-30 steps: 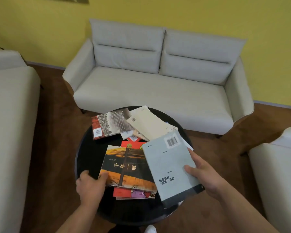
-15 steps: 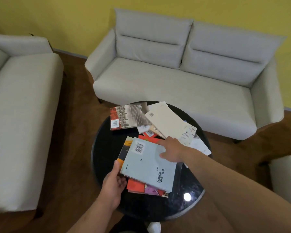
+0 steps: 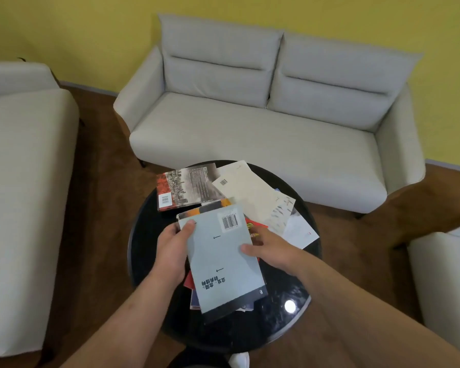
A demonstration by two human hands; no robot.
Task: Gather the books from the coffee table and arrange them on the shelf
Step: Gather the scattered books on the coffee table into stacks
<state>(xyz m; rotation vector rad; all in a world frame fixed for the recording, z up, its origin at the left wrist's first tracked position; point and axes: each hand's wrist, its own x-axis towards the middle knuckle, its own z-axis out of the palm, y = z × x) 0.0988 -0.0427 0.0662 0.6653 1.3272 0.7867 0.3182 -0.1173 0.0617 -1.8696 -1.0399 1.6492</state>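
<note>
Two hands hold one pile of books [image 3: 194,297] over the black coffee table [image 3: 148,235]. Your left hand [image 3: 170,253] grips the pile's left edge, thumb pressed on the grey book [image 3: 221,251] on top. Your right hand [image 3: 270,248] pinches the right edge the same way. The other fingers tuck under, hidden. Holding both sides likely keeps the pile neat. A dark book [image 3: 186,187] and a cream book [image 3: 246,191] lie behind on the table.

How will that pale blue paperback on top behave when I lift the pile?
The pale blue paperback looks thin and soft-covered, so probably light and floppy. It lies askew on unevenly stacked books, so it may slide; the thumb of the left hand on its cover and the right hand at its edge should steady it.
</note>
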